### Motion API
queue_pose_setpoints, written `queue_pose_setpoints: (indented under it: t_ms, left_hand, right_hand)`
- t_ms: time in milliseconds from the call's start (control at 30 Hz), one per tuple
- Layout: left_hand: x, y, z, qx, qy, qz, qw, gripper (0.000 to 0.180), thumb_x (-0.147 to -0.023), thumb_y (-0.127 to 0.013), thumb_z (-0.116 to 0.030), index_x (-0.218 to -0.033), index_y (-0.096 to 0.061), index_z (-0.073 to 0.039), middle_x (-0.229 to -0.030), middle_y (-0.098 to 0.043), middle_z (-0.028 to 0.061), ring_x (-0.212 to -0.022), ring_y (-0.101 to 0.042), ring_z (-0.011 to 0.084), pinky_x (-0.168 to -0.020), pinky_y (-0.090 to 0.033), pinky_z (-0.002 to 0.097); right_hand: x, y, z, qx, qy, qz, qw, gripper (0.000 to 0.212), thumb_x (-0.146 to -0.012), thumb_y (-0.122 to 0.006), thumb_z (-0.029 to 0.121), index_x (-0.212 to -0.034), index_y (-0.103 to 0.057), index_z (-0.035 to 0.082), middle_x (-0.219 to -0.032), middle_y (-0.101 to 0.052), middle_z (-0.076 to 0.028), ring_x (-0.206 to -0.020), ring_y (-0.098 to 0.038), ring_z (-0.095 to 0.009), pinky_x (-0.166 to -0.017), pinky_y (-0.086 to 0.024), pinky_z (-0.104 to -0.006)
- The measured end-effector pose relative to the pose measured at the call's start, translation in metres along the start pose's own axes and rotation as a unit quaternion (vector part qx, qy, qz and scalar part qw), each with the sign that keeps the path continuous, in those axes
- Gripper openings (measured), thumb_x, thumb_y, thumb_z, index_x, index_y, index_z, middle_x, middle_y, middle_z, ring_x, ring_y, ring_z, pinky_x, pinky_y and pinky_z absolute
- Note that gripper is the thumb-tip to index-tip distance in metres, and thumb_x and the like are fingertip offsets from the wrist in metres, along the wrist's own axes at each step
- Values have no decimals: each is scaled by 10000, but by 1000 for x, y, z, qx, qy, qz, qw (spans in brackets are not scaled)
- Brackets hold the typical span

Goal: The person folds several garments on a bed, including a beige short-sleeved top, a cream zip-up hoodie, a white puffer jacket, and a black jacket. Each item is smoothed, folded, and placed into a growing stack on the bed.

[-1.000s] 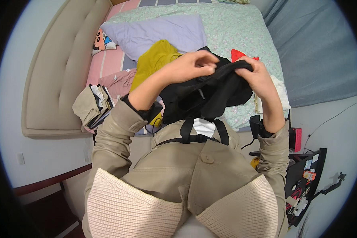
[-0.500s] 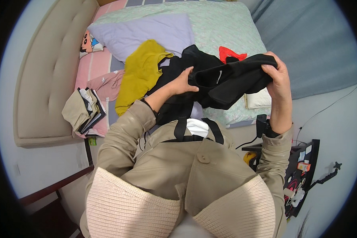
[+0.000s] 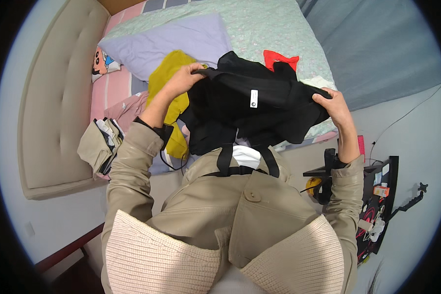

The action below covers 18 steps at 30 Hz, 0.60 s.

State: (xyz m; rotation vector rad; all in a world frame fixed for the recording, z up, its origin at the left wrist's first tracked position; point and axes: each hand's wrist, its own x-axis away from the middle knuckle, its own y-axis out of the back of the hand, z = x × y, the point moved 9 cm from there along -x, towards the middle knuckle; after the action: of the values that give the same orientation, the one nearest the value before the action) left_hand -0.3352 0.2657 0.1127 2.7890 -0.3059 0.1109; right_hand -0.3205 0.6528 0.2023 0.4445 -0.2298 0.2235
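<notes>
A black garment is stretched out between my two hands above the bed, a white label showing on its upper middle. My left hand pinches its edge at the left end, in front of a mustard-yellow garment. At the other end my right hand grips the edge between thumb and fingers. More black cloth hangs below and lies on the bed, and I cannot tell whether all of it is one piece. A red cloth lies just beyond it.
Folded clothes are stacked at the bed's left edge beside a pink garment. A lilac pillow or cover rests on the green floral bedding. The padded headboard is on the left, a cluttered black desk at the lower right.
My left hand has moved left and away from me, from an open pose to holding the edge. The black garment is spread wider, and its white label shows. My right hand has come slightly lower.
</notes>
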Motion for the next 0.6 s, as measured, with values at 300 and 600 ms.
queue_pose_setpoints:
  t_ms: [300, 600]
  left_hand:
    - [49, 89, -94, -67, -183, -229, 954, 85, -846, -536, -78, -895, -568, -17, -719, -545, -5, -718, -480, 59, -673, -413, 217]
    - [145, 69, -81, -164, -45, -205, 964, 58, -774, -577, -54, -758, -539, -14, -655, -491, -37, -637, -442, 41, -576, -377, 215]
  right_hand:
    - [21, 24, 66, 2, 296, -188, 937, 94, -853, -571, 75, -900, -590, -4, -791, -517, 24, -755, -469, -55, -701, -379, -193]
    - [22, 0, 37, 80, 210, -138, 964, 152, -862, -512, 105, -925, -561, -24, -783, -508, 7, -752, -434, -76, -698, -363, -199]
